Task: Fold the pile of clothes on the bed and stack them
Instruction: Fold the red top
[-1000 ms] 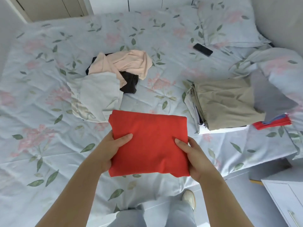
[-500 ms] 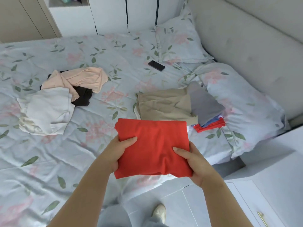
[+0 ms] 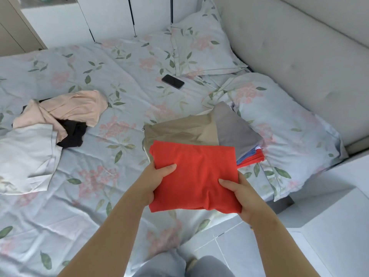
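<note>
While a loose heap of white, peach and black garments (image 3: 50,134) lies unfolded at the far left of the floral-sheeted bed (image 3: 119,62), the left hand (image 3: 156,177) and right hand (image 3: 242,193) each grip a side of the folded red cotton garment (image 3: 195,168), thumbs on top, at the near edge of the khaki-topped stack of folded clothes (image 3: 179,130). The step looks like stacking. Next, square it over the stack and lower it flat.

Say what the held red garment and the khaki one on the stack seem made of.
Red garment: soft matte knit, probably cotton jersey; it drapes and puckers. Khaki garment: stiffer matte woven cloth, perhaps twill; it keeps crisp flat folds.
</note>
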Motion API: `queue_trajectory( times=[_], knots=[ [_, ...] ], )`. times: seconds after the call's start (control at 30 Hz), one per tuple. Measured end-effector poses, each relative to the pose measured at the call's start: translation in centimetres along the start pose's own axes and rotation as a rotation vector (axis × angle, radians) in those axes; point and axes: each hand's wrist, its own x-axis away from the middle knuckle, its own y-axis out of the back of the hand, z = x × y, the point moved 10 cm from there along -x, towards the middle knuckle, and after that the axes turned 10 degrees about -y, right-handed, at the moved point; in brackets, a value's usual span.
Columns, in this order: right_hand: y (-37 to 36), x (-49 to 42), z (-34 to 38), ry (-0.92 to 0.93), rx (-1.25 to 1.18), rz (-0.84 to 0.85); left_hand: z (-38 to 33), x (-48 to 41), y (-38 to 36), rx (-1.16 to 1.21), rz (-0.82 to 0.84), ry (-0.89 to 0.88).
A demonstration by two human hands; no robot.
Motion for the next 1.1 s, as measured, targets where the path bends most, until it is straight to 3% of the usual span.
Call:
queue_trajectory(
  times=[0.27,0.43,0.63,0.83,0.9,0.97,1.03,1.1],
  knots=[
    [5.5,-7.6,6.1,-0.037,0.001,-0.059,-0.8,-8.1,-7.0,-0.033,0.004,0.009],
    [10.1,-13.2,10.8,-0.089,-0.036,-0.072,-2.5,-15.7,-13.0,-0.230,0.018,-0.039],
    [14.2,-19.4,14.5,-0.218,-0.189,0.004,-4.2,-23.9,-20.0,-0.583,0.257,0.045],
    [16.7,-24.9,14.4,-0.301,-0.217,-0.055,-5.9,-31.1,-23.7,-0.865,0.380,0.039],
    [16.7,-25.8,13.0,-0.407,-0.132,-0.052,-6.3,-33.7,-24.0,-1.084,0.325,-0.037],
    [17.8,-26.8,11.6,-0.495,0.077,-0.124,-6.0,-35.0,-23.3,-1.287,0.142,-0.078],
    [19.5,-28.1,12.0,-0.436,0.236,-0.274,-5.0,-34.4,-22.4,-1.271,-0.095,-0.083],
    [20.0,-28.9,14.5,-0.266,0.396,-0.394,-3.0,-33.0,-21.3,-1.141,-0.279,-0.046]
  ],
)
